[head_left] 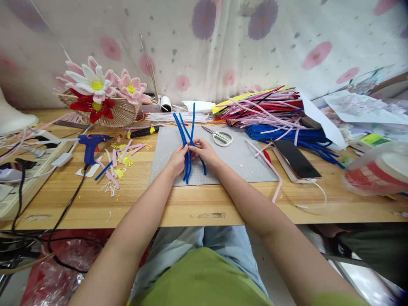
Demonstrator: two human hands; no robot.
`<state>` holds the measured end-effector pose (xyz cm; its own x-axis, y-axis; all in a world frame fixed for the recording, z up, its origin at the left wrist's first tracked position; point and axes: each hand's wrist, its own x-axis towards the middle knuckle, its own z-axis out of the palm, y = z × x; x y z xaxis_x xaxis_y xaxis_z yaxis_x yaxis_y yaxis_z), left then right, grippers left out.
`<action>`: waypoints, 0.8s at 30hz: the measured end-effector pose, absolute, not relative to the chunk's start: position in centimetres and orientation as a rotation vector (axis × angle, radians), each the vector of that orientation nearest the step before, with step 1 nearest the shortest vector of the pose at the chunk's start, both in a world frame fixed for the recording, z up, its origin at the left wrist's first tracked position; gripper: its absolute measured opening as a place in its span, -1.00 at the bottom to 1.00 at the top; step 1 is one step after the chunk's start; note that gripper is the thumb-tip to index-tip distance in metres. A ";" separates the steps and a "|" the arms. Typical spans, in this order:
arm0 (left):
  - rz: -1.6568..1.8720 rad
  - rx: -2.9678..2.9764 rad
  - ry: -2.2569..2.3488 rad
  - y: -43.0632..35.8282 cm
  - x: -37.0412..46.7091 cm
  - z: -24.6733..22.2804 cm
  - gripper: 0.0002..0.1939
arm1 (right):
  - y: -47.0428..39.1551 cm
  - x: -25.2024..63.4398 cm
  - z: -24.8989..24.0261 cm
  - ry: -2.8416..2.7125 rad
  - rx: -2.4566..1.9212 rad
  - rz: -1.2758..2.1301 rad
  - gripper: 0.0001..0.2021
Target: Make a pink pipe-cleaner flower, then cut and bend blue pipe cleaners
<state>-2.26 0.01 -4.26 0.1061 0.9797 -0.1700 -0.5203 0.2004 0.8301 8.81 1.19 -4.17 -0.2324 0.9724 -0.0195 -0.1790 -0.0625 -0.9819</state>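
Note:
Several blue pipe cleaners (193, 119) stand upright between my hands, crossing one another near their middle. My left hand (179, 160) is closed around them from the left side. From the right, the fingers of my right hand (204, 152) pinch the pipe cleaners at the crossing. Their lower ends hang below my fingers over the grey cutting mat (251, 163). A pair of scissors with pale handles (222, 138) lies on the mat just beyond my right hand.
A blue glue gun (90, 146), pink and yellow scraps (119, 172) and a cutter (143, 132) lie left. Fuzzy flowers (95, 87) stand behind. Pipe cleaner bundles (264, 106), a phone (297, 159) and a plastic-wrapped cup (379, 170) are right.

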 end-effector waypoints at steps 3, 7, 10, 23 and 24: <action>1.256 0.690 0.819 0.2 -2.1 -4.3 -0.80 | 1.2 7.9 -4.5 -1.306 -1.024 1.478 -0.74; 1.339 0.652 0.821 0.4 -1.9 -4.0 -0.84 | 1.0 7.3 -4.6 -1.441 -1.048 1.424 -0.80; 1.426 0.593 0.847 0.5 -2.0 -3.8 -0.89 | 0.6 7.7 -4.4 -1.519 -1.003 1.499 -0.73; 1.678 0.479 0.859 1.3 -3.9 -3.3 -0.81 | 0.0 10.9 -2.9 -1.765 -1.098 1.808 -0.83; 1.656 0.462 0.860 1.3 -3.9 -3.3 -0.79 | 0.1 10.7 -2.9 -1.734 -1.111 1.745 -0.84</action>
